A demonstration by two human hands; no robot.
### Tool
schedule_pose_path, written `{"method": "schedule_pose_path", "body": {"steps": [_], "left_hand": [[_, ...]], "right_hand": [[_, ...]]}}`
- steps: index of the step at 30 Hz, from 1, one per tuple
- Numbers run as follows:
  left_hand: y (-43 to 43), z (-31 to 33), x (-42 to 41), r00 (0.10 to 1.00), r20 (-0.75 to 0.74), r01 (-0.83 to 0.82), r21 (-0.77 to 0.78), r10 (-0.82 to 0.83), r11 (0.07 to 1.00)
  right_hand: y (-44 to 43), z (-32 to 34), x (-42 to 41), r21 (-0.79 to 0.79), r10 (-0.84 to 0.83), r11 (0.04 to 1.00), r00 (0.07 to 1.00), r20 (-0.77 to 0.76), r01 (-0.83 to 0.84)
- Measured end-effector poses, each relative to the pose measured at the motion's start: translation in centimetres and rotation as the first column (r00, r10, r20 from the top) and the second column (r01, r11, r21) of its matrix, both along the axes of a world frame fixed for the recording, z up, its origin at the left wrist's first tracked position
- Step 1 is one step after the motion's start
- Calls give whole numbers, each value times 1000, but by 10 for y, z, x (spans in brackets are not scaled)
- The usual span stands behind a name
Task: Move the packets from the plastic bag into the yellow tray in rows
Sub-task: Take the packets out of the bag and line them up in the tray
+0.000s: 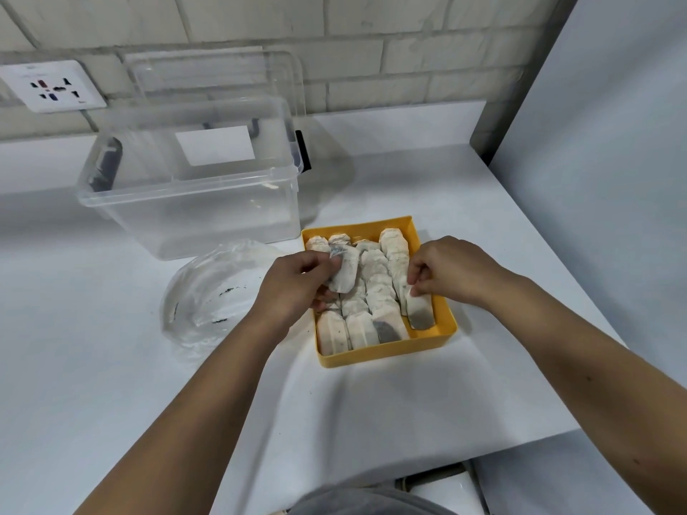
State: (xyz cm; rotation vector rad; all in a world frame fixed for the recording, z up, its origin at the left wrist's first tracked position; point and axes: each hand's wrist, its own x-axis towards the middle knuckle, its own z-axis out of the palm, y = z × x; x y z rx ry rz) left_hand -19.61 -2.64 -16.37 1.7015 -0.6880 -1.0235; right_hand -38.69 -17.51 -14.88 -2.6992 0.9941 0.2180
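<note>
L hand (pixel 297 288) grips loose tea bag (pixel 344 271) above yellow tray (pixel 386 353) left side; R hand (pixel 450 269) pinches end tea bag (pixel 420 310) in tray's right column; seat it flat, edges aligned; then slot loose one.

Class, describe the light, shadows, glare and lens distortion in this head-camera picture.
Head view: light is soft and even; faint shadows fall under the forearms and beside the yellow tray. Head view: small glints on the plastic bag and clear storage box, no strong glare. Head view: wide-angle bending curves the wall mortar lines; packets look slightly soft.
</note>
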Motion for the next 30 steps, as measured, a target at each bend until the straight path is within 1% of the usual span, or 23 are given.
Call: {"method": "schedule_pose_path", "body": {"steps": [2, 3, 5, 6, 7, 9, 13, 16, 18, 21, 23, 26, 30], "left_hand": [[-1, 1, -1, 1000, -1, 17, 3, -17, 1000], [-1, 1, -1, 1000, -7, 24, 5, -24, 1000], [-2, 2, -3, 999, -2, 38, 15, -38, 999], [-2, 2, -4, 999, 6, 46, 19, -46, 999], [-3, 3, -6, 998, 15, 57, 17, -57, 998], [-5, 6, -11, 995, 51, 90, 13, -91, 996], [-7, 7, -19, 986, 118, 115, -3, -114, 993], [-6, 6, -17, 960, 249, 133, -10, -126, 991], [-3, 5, -13, 913, 395, 102, 11, -99, 995], [0, 1, -4, 789, 613, 2, 56, -36, 998], [2, -3, 0, 732, 681, -31, 75, -29, 997], [3, -7, 2, 683, 727, -16, 111, -70, 994], [9, -9, 2, 661, 745, -45, 158, -89, 986]], "right_hand": [[-2, 5, -1, 54, -29, 998, 996, 79, 25], [-2, 8, -1, 115, -59, 993, 986, 153, 41], [3, 15, 2, 259, -135, 965, 936, 326, 49], [6, 18, 6, 301, -157, 953, 905, 395, 34], [8, 20, 9, 316, -161, 949, 883, 442, 15], [13, 23, 14, 297, -126, 955, 871, 475, -24], [20, 29, 14, 178, -33, 983, 919, 394, -41], [18, 33, 2, 119, -19, 993, 965, 260, -13], [14, 34, -10, 125, -14, 992, 992, 124, -2], [13, 27, -22, 171, -34, 985, 999, -4, 34], [14, 19, -24, 164, -49, 985, 998, -41, 55], [15, 8, -21, 76, -60, 995, 996, -70, 66], [21, 0, -21, -25, -56, 998, 998, -33, 55]]}}
